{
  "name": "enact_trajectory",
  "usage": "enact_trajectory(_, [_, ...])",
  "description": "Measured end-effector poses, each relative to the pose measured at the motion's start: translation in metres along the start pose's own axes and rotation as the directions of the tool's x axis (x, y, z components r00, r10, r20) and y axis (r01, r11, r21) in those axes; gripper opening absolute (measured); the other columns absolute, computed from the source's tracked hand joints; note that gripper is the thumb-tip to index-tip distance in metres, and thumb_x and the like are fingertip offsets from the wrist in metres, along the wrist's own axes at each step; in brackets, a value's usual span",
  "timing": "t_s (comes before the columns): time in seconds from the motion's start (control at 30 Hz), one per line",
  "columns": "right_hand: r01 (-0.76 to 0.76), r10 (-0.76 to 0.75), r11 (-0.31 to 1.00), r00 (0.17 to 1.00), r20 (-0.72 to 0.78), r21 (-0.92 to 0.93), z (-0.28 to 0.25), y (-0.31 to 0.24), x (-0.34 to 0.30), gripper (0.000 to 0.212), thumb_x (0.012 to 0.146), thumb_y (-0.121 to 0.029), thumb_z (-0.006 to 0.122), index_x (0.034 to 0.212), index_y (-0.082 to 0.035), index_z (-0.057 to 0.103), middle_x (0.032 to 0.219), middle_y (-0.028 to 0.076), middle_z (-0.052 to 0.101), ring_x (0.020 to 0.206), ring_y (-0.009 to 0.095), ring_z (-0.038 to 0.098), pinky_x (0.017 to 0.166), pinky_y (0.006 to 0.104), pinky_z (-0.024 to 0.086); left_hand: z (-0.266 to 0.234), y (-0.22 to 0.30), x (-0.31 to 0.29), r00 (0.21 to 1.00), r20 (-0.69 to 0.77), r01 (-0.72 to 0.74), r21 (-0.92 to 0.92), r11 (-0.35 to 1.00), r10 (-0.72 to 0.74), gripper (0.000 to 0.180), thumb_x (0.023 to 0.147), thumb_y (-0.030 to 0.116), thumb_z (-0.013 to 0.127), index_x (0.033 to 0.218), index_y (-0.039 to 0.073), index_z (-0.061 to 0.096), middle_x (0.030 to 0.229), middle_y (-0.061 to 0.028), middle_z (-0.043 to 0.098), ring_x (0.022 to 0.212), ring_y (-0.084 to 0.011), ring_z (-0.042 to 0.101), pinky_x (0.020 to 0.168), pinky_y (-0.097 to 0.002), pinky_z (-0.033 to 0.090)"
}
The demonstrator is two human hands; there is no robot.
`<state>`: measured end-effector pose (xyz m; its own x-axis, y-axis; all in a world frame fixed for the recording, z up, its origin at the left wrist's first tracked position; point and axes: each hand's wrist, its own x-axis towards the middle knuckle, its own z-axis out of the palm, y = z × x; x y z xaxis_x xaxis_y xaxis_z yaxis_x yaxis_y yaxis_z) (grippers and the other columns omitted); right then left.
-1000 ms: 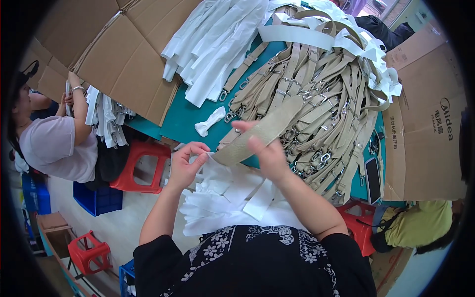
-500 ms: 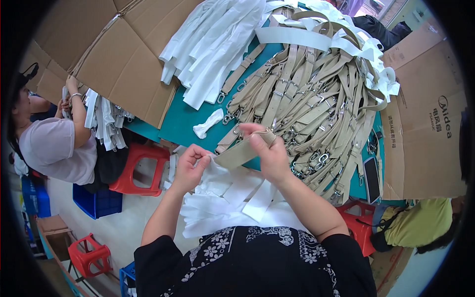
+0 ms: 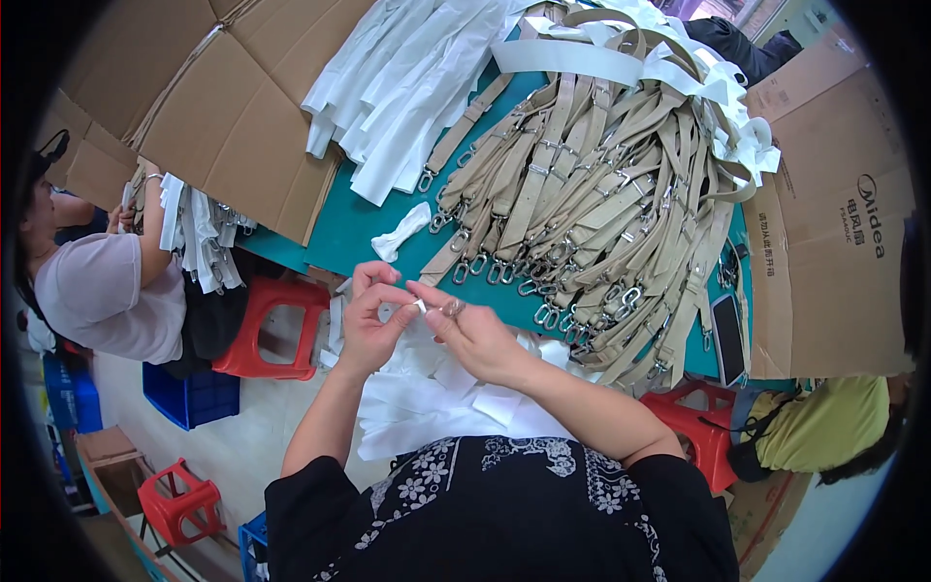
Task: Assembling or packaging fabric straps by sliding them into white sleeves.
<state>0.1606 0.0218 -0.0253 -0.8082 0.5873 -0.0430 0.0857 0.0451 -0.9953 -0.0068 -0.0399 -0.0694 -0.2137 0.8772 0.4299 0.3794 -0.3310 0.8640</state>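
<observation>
My left hand (image 3: 373, 325) and my right hand (image 3: 475, 339) meet above my lap, fingers pinched together. Between their fingertips is a small bit of white strip (image 3: 420, 306), mostly hidden by the fingers. A ring shows on my right hand. Loose white strips (image 3: 417, 403) lie across my lap beneath both hands. Just beyond, a large heap of beige straps (image 3: 582, 194) with metal clips spreads over the green table (image 3: 388, 218). A small folded white bundle (image 3: 400, 233) rests on the table left of the heap.
Long white strips (image 3: 398, 87) are stacked at the far left of the table. Cardboard sheets (image 3: 233, 126) stand at left, a cardboard box (image 3: 834, 242) at right. A phone (image 3: 727, 339) lies near the right edge. One person (image 3: 107, 281) sits left, another (image 3: 824, 436) right.
The beige strap that was in my right hand is out of it now. My right hand has moved left and down to join my left hand at the white strip.
</observation>
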Motion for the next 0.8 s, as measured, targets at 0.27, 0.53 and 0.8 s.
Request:
enact_trajectory(0.27, [0.161,0.119,0.866,0.854,-0.507,0.473,-0.090,-0.064,-0.094,0.034,0.092,-0.027,0.038,0.109,0.000,0.047,0.086,0.009,0.057,0.074,0.017,0.059,0.061,0.0295,0.049,-0.040,-0.021,0.009,0.672,0.706,0.248,0.073,0.966,-0.226,0.043,0.061,0.043,0.073,0.073,0.002,0.064,0.062,-0.0053,0.058,0.075,-0.0165,0.058,0.093,-0.0392,0.035])
enact_trajectory(0.53, [0.139,0.441,0.858,0.295,-0.848,0.495,-0.192,0.039,-0.384,0.030,0.093,-0.029,0.039,0.102,-0.005,0.053,0.090,0.005,0.059,0.081,0.016,0.057,0.073,0.0306,0.046,-0.042,0.050,-0.034,0.322,0.786,0.452,0.363,0.815,-0.528,0.025,0.080,0.028,0.059,0.080,0.002,0.062,0.062,-0.0053,0.058,0.060,-0.0131,0.055,0.057,-0.0287,0.043])
enact_trajectory(0.8, [-0.380,0.674,0.643,-0.133,-0.727,0.665,-0.197,0.239,-0.508,0.026,0.089,-0.029,0.048,0.107,-0.010,0.051,0.086,0.002,0.057,0.076,0.014,0.055,0.064,0.0312,0.047,0.012,0.020,-0.007,0.991,0.080,0.051,0.491,0.869,-0.103,0.016,0.077,0.019,0.062,0.084,0.005,0.063,0.070,-0.0100,0.055,0.060,-0.0262,0.054,0.056,-0.0341,0.044])
